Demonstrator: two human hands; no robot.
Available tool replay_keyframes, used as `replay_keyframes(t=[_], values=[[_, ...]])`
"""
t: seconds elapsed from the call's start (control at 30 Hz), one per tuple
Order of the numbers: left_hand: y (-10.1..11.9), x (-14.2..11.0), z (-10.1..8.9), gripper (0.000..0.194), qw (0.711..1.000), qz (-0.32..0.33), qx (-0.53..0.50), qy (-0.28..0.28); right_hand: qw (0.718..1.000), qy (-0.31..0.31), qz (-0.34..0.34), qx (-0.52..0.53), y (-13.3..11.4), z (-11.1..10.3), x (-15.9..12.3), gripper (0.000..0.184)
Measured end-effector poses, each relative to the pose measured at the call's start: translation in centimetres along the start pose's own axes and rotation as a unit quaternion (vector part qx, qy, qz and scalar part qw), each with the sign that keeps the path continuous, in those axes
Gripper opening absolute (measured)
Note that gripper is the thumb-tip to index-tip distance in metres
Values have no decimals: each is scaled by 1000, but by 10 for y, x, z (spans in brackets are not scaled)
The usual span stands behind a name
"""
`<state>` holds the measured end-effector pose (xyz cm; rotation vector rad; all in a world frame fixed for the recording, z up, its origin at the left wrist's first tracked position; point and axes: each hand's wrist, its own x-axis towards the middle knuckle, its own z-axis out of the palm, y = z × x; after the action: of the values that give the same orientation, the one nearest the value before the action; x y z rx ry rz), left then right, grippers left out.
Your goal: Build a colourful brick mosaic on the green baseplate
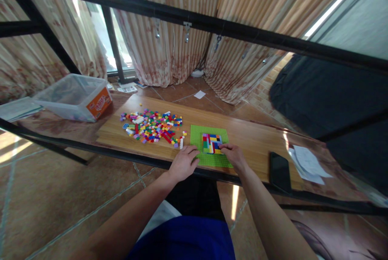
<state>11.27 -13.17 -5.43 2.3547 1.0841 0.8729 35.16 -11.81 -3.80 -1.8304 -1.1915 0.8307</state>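
Note:
A green baseplate (pixel 196 131) lies on the wooden board in front of me. Near its middle stands a low block of toy bricks (pixel 210 141) in red, blue, white, yellow and other colours. My right hand (pixel 234 156) reaches in from the right, its fingers pinched at the right side of the block; whatever is between the fingertips is hidden or too small to make out. My left hand (pixel 184 163) rests at the plate's left front edge with fingers stretched out, holding nothing. A white brick (pixel 181 143) lies just beyond it.
Left of the plate spreads a pile of loose bricks (pixel 154 124) on the wooden board (pixel 251 135). A clear plastic bin (pixel 72 94) stands farther left. At right lie a black phone (pixel 279 171) and papers (pixel 307 163). A black metal bar (pixel 194 19) crosses above the table.

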Motion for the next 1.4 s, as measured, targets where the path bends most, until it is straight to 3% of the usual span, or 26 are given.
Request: replay_keyframes(t=[1.4], values=[[-1, -1, 3, 23, 1000, 9, 17, 9, 1000, -15, 0, 27, 6, -2, -1, 25]])
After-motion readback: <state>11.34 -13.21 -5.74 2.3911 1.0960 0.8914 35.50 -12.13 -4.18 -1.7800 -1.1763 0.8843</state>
